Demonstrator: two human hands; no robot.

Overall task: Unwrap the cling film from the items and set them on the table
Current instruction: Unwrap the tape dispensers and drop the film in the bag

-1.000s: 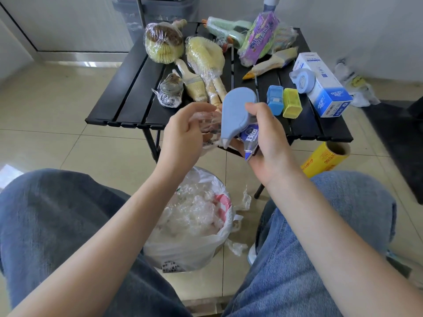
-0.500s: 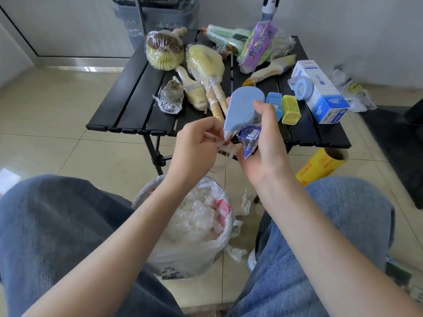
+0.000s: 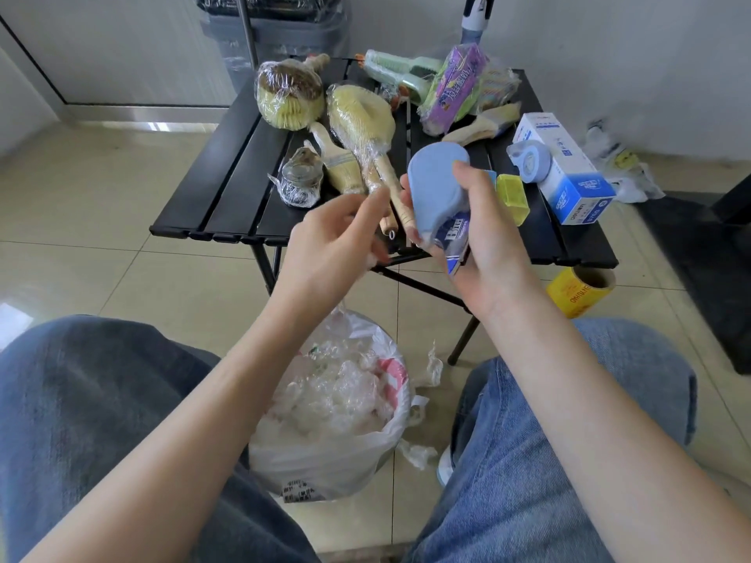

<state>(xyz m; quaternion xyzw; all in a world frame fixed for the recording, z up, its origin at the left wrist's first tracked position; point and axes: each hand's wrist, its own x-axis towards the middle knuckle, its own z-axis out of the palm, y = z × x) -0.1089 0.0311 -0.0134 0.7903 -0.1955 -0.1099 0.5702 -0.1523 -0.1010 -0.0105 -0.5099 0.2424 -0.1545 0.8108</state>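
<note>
the blue tape dispenser (image 3: 437,188) is held up in the air just above the near edge of the counter (image 3: 227,184), upright with its rounded end on top and a printed label at its lower end. the right hand (image 3: 483,237) grasps it, thumb on one side and fingers (image 3: 467,172) curled over the other. a scrap of cling film (image 3: 372,258) trails from the left hand (image 3: 329,245), whose fingers are bunched and pinching the clear film near the dispenser's tip; whether any film still clings to the dispenser is hard to tell

risks, as i judge them: if the film is still stuck to the label end, a sharp tug from the left hand could pull the dispenser out of the right hand's grip, and it would drop to the floor or into the rubbish bag (image 3: 325,432) that sits between the knees, right under the hands. the film is thin and could tear, leaving a strip behind on the plastic. setting the dispenser down could also be awkward, since the long brush (image 3: 365,132) reaches to the near edge, and the yellow box (image 3: 514,193) sits just beside the right hand, so a careless reach could knock either one off
</note>
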